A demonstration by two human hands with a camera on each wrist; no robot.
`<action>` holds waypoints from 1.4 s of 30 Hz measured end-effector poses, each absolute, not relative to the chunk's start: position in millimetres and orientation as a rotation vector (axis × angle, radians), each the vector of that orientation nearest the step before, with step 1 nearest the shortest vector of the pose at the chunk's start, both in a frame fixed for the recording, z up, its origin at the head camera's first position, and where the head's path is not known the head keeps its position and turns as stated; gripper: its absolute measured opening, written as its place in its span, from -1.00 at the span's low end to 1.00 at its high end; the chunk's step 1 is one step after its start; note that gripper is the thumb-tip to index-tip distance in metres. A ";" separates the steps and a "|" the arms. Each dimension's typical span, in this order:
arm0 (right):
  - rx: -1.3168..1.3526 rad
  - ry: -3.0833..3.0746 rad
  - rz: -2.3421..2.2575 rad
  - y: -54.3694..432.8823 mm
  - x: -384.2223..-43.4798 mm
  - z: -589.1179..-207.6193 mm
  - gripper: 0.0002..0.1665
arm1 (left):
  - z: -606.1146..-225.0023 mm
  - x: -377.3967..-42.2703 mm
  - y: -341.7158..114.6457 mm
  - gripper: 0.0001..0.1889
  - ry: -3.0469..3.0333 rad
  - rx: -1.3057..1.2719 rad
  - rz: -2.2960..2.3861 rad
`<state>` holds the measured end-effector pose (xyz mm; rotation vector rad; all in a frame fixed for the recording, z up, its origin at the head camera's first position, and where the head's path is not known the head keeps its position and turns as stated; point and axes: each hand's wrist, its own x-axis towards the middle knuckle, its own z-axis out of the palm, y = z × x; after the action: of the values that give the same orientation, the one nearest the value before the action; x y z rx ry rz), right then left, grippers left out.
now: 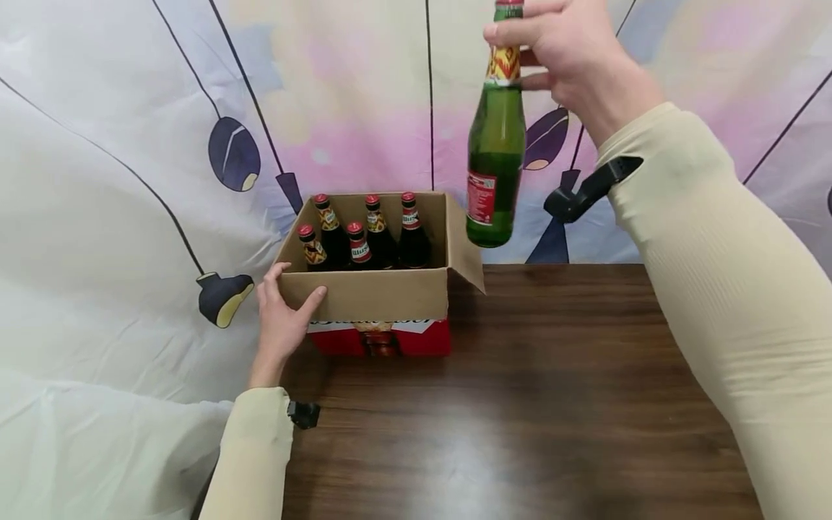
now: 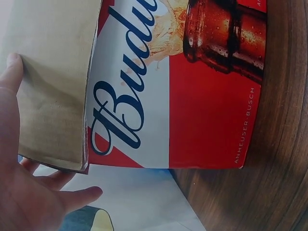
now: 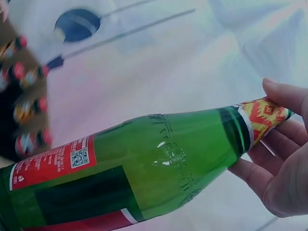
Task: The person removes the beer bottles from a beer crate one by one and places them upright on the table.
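Note:
High above the table, my right hand point(image 1: 572, 54) grips a green glass bottle point(image 1: 497, 144) by its neck, over the patterned neck label. The bottle hangs nearly upright, its base just right of a cardboard beer box point(image 1: 383, 295). Inside that box stand several capped bottles point(image 1: 411, 235) with red caps. My left hand point(image 1: 282, 318) holds the near left corner of the box's raised flap, thumb on the outer face. In the left wrist view the thumb presses the brown flap point(image 2: 53, 96) while other fingers reach round its edge.
The brown wooden table point(image 1: 552, 390) extends to the right and in front of the box. A patterned cloth point(image 1: 364, 94) hangs behind and to the left. One side flap point(image 1: 463, 249) of the box sticks outward on the right.

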<state>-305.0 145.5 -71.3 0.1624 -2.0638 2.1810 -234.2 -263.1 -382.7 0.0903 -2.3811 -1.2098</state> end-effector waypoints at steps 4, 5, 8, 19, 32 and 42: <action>0.018 -2.171 2.135 152.9 -314.8 -99.9 -0.32 | -382.1 -229.4 -268.5 -0.15 -2.401 0.123 -1.217; -0.001 -2.213 2.098 153.4 -317.8 -110.3 -0.31 | -382.1 -227.8 -269.5 -0.14 -2.406 0.129 -1.217; -0.016 -2.324 1.982 154.3 -326.7 -145.6 -0.33 | -382.9 -223.8 -270.9 -0.14 -2.422 0.144 -1.211; 0.034 -2.490 1.589 150.0 -344.9 -259.8 -0.40 | -391.8 -216.2 -271.6 -0.16 -2.435 0.149 -1.188; -0.035 -2.496 1.707 135.4 -358.1 -328.7 -0.42 | -406.6 -215.8 -267.0 -0.18 -2.411 0.157 -1.217; -0.111 -2.363 1.734 120.8 -364.0 -346.4 -0.43 | -405.2 -219.4 -266.7 -0.17 -2.421 0.155 -1.232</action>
<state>-364.0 120.8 -346.4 -0.1112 -2.3626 1.7342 -219.4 -266.7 -405.2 0.1554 -2.4207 -1.2319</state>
